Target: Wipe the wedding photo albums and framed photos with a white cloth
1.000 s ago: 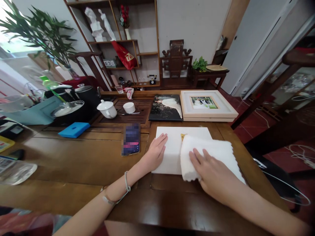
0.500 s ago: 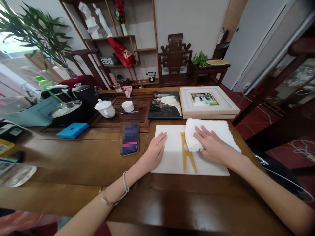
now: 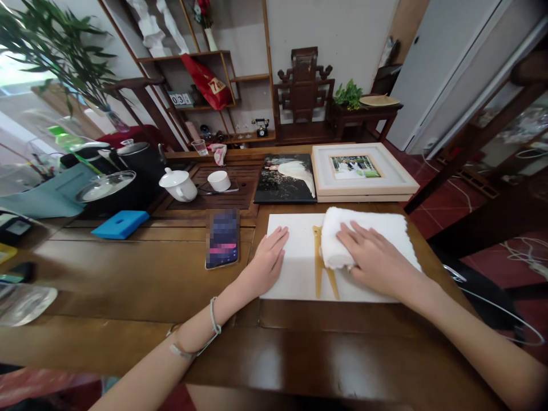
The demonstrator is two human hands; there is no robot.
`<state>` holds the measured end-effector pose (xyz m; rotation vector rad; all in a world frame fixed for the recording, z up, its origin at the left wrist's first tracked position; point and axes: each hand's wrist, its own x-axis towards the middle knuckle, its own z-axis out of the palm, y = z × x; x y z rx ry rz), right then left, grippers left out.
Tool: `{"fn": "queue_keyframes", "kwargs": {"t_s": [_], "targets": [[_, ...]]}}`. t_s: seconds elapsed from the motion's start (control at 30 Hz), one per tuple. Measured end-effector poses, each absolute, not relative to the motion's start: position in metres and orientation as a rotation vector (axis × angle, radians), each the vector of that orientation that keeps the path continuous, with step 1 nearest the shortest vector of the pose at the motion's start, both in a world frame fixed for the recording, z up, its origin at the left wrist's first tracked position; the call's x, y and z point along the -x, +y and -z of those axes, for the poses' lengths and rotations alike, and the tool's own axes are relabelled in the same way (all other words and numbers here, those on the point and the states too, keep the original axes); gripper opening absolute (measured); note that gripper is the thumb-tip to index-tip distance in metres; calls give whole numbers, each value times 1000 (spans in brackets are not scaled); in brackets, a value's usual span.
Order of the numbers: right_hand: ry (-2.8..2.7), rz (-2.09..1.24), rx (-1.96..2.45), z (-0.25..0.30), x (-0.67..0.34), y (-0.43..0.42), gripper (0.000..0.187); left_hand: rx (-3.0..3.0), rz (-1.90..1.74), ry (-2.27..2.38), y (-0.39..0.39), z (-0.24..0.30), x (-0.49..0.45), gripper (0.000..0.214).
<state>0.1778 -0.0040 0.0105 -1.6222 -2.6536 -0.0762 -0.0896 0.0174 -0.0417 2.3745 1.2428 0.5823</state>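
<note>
A white board point(image 3: 295, 279) lies on the wooden table in front of me. My left hand point(image 3: 269, 260) rests flat on its left edge, fingers stretched out and holding nothing. On the right part of the board, my right hand point(image 3: 368, 254) presses down on a folded white towel point(image 3: 385, 221). Its fingers spread over the towel's top, while the thumb is partly hidden at the towel's near edge. A yellow two-legged shape point(image 3: 318, 268), like a pair of compasses, shows on the board, partly covered by the towel. I cannot tell whether it is printed or separate.
Behind the board lie a dark photo panel point(image 3: 285, 185) and a pale picture frame point(image 3: 319, 180). A phone point(image 3: 222, 238) lies left of my left hand. Farther left are a blue block point(image 3: 120, 224), a lidded white cup point(image 3: 178, 185), a small white cup point(image 3: 218, 181) and a dark pot point(image 3: 113, 197).
The towel has shifted slightly towards me under my right hand and covers more of the yellow shape's right leg. My left hand keeps its place on the board. The view has moved slightly.
</note>
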Motion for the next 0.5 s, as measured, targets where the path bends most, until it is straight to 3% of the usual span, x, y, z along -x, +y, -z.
{"fn": "queue_keyframes", "kwargs": {"t_s": [0.2,0.5], "targets": [[-2478,63,1579,9,-160,21,58,-2378,-570,1265,18,41,88,48],[-2533,-159,1532,-20,-173,2,52,-2402,-615,1261,18,46,89,48]]}}
